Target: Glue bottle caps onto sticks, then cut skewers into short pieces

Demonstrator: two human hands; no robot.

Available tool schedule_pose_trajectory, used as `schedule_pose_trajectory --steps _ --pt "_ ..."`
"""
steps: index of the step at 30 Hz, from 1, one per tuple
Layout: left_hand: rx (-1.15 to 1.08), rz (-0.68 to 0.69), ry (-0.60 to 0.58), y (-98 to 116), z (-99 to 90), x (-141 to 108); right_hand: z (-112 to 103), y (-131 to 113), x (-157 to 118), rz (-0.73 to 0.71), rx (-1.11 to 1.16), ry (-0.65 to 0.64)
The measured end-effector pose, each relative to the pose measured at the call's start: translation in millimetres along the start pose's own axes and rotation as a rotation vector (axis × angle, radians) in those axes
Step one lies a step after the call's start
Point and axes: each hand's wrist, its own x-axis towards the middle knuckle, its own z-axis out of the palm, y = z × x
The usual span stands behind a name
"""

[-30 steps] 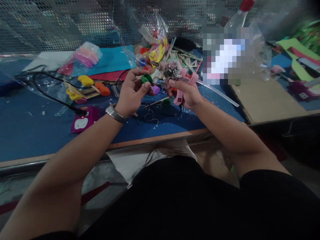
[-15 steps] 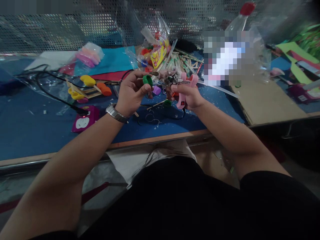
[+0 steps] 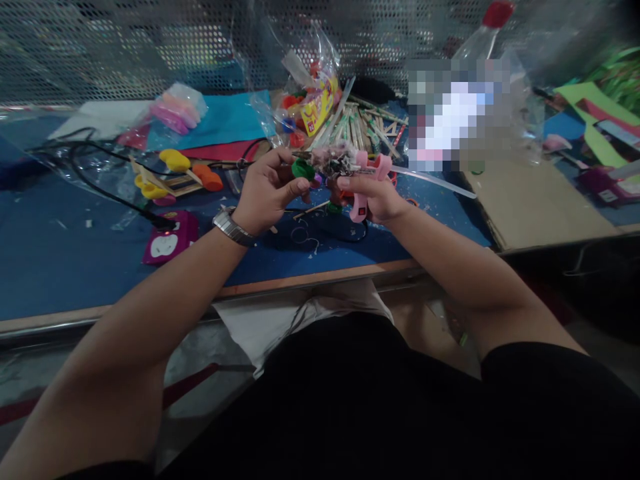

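My right hand (image 3: 377, 197) is wrapped round a pink hot glue gun (image 3: 359, 208), its nozzle end pointing left and a long clear glue stick (image 3: 435, 181) sticking out of its back. Grimy hardened glue covers the front of the gun. Between the thumb and fingers of my left hand (image 3: 267, 190) is a green bottle cap (image 3: 303, 171), held right by the nozzle tip. Whether the tip touches the cap I cannot tell. Under the hands, a thin stick and another green cap (image 3: 334, 208) lie on the blue table (image 3: 240, 267).
Left of my hands are a purple power socket box (image 3: 173, 237) with a black cable and a popsicle-stick piece with yellow and orange caps (image 3: 207, 179). Behind lie bagged caps (image 3: 295, 107) and wooden sticks (image 3: 355, 127). Cardboard (image 3: 545, 207) lies at the right.
The green cap has turned and moved slightly right and down, closer to the nozzle. The glue gun has shifted a little left, and more of the glue stick shows behind it.
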Motion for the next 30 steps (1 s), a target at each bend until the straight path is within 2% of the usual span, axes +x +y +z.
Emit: schedule_pose_trajectory --steps 10,16,30 --pt "-0.066 0.025 -0.007 1.9 1.9 -0.3 0.7 -0.5 -1.0 0.023 -0.011 0.019" --pt "-0.027 -0.038 0.000 6.8 4.2 -0.4 3.0 -1.2 -1.2 0.004 0.014 0.037" --pt "-0.041 -0.030 -0.017 4.3 1.6 -1.3 3.1 -2.5 -2.0 0.036 -0.016 0.052"
